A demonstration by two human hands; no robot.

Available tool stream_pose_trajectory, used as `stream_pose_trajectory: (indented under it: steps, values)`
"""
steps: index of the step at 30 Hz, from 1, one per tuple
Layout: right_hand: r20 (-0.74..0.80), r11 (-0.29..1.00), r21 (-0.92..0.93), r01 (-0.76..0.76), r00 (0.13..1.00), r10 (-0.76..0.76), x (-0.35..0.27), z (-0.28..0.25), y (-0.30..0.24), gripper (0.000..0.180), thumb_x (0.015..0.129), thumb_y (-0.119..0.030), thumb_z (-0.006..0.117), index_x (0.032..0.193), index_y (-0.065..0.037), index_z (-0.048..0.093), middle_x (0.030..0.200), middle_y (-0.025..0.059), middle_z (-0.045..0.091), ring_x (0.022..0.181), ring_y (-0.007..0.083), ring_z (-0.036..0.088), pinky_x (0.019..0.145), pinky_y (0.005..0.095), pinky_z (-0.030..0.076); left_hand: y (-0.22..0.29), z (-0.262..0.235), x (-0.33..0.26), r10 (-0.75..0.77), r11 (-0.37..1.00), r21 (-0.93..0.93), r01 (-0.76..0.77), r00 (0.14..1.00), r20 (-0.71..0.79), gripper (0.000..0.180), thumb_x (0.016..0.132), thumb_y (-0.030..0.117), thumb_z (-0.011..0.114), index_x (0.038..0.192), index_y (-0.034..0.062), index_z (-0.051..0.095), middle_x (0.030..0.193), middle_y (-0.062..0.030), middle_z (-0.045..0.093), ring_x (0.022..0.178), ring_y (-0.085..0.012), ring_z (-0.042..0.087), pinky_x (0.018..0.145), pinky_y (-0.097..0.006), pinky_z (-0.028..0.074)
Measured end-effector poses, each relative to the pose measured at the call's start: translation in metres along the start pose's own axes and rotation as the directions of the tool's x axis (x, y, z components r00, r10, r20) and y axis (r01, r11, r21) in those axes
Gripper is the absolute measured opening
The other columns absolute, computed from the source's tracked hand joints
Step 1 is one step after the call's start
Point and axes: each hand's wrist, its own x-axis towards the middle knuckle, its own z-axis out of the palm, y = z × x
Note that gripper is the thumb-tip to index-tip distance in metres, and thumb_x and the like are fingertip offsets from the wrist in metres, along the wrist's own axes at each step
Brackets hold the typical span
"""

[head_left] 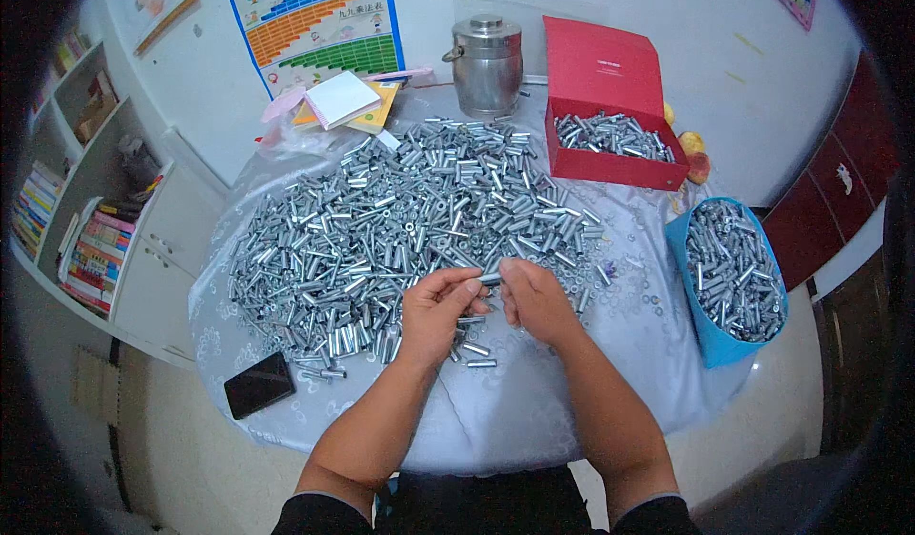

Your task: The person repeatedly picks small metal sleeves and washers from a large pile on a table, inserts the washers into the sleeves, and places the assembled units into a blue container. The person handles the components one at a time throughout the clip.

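My left hand (437, 311) and my right hand (536, 299) meet over the near middle of a round table, fingertips pinched together on one short silver metal tube (490, 278) held between them. Right behind the hands spreads a big heap of the same small metal tubes (400, 221), covering most of the table's cloth (534, 411). A few loose tubes (475, 352) lie just under my hands.
A blue bin (710, 340) full of tubes stands at the right edge. A red box (610, 163) with an upright lid holds more at the back. A steel lidded pot (487, 63), notebooks (343, 101), a black phone (259, 383) and bookshelves (86, 249) surround.
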Motion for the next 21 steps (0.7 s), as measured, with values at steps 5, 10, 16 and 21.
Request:
stream_pose_trajectory:
  steps: [5,10,16,21]
  values:
    - [-0.09,0.985,0.076,0.153,0.985,-0.146,-0.022,-0.008,-0.007,0.02,0.097,-0.022,0.053,0.091,-0.002,0.057,0.074,0.0048,0.058,0.063,0.0116,0.057,0.057,0.0266,0.046,0.007,0.015,-0.004,0.019,0.999,0.05,-0.02,1.0,0.022,0.016,0.088,0.002,0.061,0.103,-0.0029,0.066,0.088,-0.011,0.068,0.073,-0.0175,0.067,0.069,-0.028,0.055]
    - [-0.246,0.945,-0.012,0.326,0.915,-0.319,-0.07,-0.029,-0.004,0.018,0.088,-0.009,0.065,0.103,-0.001,0.061,0.087,0.008,0.064,0.076,0.0138,0.063,0.067,0.0285,0.051,0.024,0.047,-0.009,-0.309,0.948,-0.023,0.318,0.934,0.182,0.02,0.091,0.01,0.06,0.107,-0.0021,0.065,0.087,-0.0095,0.069,0.068,-0.0158,0.068,0.064,-0.028,0.059]
    - [-0.232,0.704,-0.576,0.415,0.743,-0.628,-0.11,-0.062,-0.017,0.023,0.087,-0.005,0.065,0.109,0.001,0.059,0.082,0.0089,0.063,0.074,0.0151,0.062,0.066,0.0276,0.05,0.026,0.082,-0.011,-0.328,0.92,-0.058,0.388,0.841,0.43,0.021,0.092,0.013,0.061,0.106,-0.002,0.065,0.082,-0.0105,0.068,0.067,-0.0182,0.068,0.063,-0.03,0.059]
    - [-0.353,0.865,-0.429,0.261,0.833,-0.426,-0.13,-0.079,-0.017,0.01,0.09,-0.013,0.06,0.095,-0.004,0.058,0.081,0.0126,0.06,0.072,0.0263,0.062,0.064,0.0345,0.048,0.019,0.109,-0.02,-0.235,0.964,-0.001,0.267,0.847,0.476,0.019,0.091,0.009,0.06,0.106,-0.0034,0.065,0.083,-0.0136,0.068,0.067,-0.021,0.068,0.064,-0.031,0.059]
